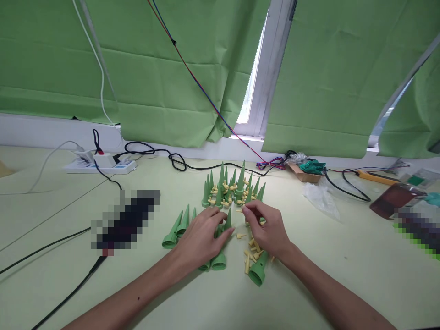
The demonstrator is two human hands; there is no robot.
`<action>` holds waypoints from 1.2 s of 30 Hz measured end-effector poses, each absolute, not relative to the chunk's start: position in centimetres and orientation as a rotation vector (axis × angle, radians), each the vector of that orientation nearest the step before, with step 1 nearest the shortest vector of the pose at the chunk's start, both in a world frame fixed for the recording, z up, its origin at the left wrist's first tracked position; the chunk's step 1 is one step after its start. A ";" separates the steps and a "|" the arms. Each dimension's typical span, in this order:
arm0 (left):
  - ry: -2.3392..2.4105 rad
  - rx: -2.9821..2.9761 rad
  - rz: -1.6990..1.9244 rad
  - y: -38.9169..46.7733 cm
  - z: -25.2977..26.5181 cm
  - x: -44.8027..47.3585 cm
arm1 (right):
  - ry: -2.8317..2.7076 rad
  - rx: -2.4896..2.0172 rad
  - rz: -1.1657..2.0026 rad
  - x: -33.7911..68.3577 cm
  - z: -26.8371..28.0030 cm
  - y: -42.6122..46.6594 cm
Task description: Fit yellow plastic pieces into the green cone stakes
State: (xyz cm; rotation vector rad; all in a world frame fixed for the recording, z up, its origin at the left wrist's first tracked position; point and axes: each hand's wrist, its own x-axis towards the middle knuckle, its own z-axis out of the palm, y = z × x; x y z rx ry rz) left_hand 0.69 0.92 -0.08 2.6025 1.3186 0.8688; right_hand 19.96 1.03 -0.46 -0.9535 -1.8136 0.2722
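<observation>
My left hand [206,231] curls over the green pieces, with thumb and fingers closed around a pointed green plastic cone [228,219]. In the thumb and forefinger of my right hand [270,229] is a small yellow plastic fitting [239,211]. Between the hands lies another yellow fitting [239,236]. A loose pile of yellow fittings [255,249] is below my right hand, beside a green cone [257,270] on its side. More cones [175,231] lie left of my left hand. Behind both hands, several upright cones [241,181] stand grouped, with yellow fittings on them.
A white power strip [99,167] and black cables [178,162] run along the back of the table [185,298]. A blurred dark object [129,220] lies at left. At right are a cardboard box [304,173], clear plastic bag [321,199] and reddish-brown bottle [393,200].
</observation>
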 end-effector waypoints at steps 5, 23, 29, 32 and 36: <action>1.241 2.612 0.825 1.2 -0.5 0.6 | -1.851 -0.969 0.269 19.9 -0.7 1.2; 1.327 2.163 1.052 0.9 0.2 1.1 | -1.885 -1.012 0.335 20.1 -1.1 1.4; 1.345 2.122 1.000 0.7 0.4 1.2 | -1.928 -1.003 0.311 20.0 -1.2 1.4; 1.343 2.123 1.005 0.8 0.3 1.2 | -1.943 -0.986 0.301 20.0 -1.3 1.3; 1.339 2.133 1.017 0.9 0.1 1.2 | -1.946 -0.981 0.307 20.0 -1.3 1.4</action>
